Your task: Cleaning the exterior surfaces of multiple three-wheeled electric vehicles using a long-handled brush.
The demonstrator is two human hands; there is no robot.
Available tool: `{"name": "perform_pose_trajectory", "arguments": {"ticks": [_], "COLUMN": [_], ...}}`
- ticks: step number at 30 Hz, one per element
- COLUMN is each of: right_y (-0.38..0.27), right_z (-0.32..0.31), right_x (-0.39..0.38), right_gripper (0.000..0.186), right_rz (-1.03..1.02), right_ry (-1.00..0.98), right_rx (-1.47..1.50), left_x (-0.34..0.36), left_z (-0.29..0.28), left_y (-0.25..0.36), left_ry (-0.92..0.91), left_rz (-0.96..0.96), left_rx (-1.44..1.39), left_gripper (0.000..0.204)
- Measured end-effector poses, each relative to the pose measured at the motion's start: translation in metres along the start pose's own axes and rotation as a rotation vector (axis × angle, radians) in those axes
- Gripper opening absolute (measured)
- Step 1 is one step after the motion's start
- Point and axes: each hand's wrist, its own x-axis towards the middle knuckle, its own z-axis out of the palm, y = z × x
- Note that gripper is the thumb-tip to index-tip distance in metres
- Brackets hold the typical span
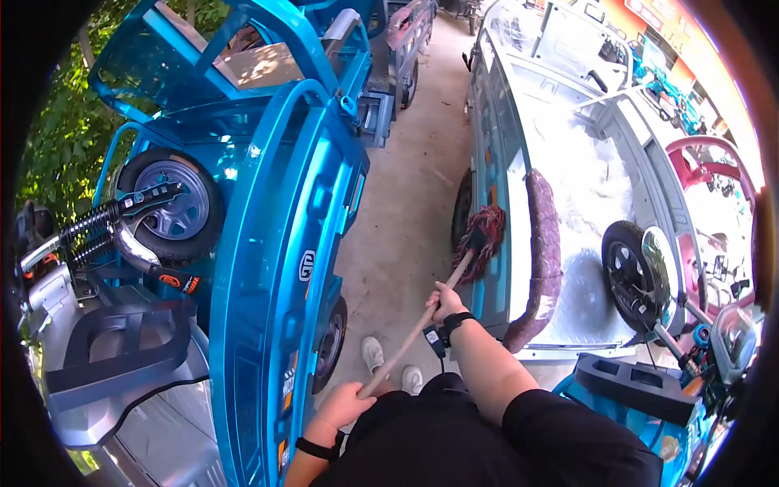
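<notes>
hands [446,303]: 2 | mop [484,233]: 1 | pale shoes [372,354]: 2 | black wristbands [457,321]: 2 | purple strip [547,243]: 1

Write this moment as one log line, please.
left hand: grips wooden mop handle, near end | right hand: grips farther up | mop head: beside cargo bed

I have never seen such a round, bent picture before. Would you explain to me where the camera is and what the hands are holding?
A person wears this wide fisheye camera on the head, so straight edges look bent. No robot here: the bare left hand and right hand grip one wooden handle, the right farther up. At its far end, a reddish mop head is beside a pale cargo vehicle, whose edge carries a long maroon roll. A blue cargo vehicle stands at left; shoes stand between them on the floor.
</notes>
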Motion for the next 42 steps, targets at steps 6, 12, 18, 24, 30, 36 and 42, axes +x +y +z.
{"name": "perform_pose_trajectory", "arguments": {"ticks": [6, 12, 18, 24, 30, 36, 42], "right_y": [0.04, 0.075, 0.12, 0.162, 0.204, 0.228, 0.241], "right_z": [-0.036, -0.058, -0.075, -0.092, -0.106, -0.122, -0.129], "right_x": [-0.008, -0.02, -0.047, -0.071, -0.086, -0.094, -0.104], "right_gripper": [0.015, 0.015, 0.012, 0.013, 0.016, 0.018, 0.017], "right_rz": [-0.029, -0.025, -0.026, -0.057, -0.109, -0.131, -0.127], "right_ry": [0.004, 0.04, 0.025, 0.035, 0.104, 0.159, 0.244], "right_rx": [-0.045, -0.013, 0.01, 0.061, -0.013, 0.037, -0.152], "left_x": [-0.043, -0.072, -0.102, -0.126, -0.148, -0.155, -0.16], "left_z": [0.022, 0.028, 0.022, 0.033, 0.032, 0.034, 0.037], "left_y": [-0.016, -0.05, -0.076, -0.126, -0.165, -0.197, -0.22], "left_ry": [0.017, -0.006, -0.07, -0.016, 0.014, -0.117, -0.117], "left_rz": [-0.033, -0.03, -0.141, 0.029, 0.141, 0.051, 0.096], "left_rx": [0.015, 0.056, 0.056, 0.142, 0.215, 0.152, 0.178], "left_gripper": [0.03, 0.029, 0.03, 0.03, 0.03, 0.036, 0.036]}}
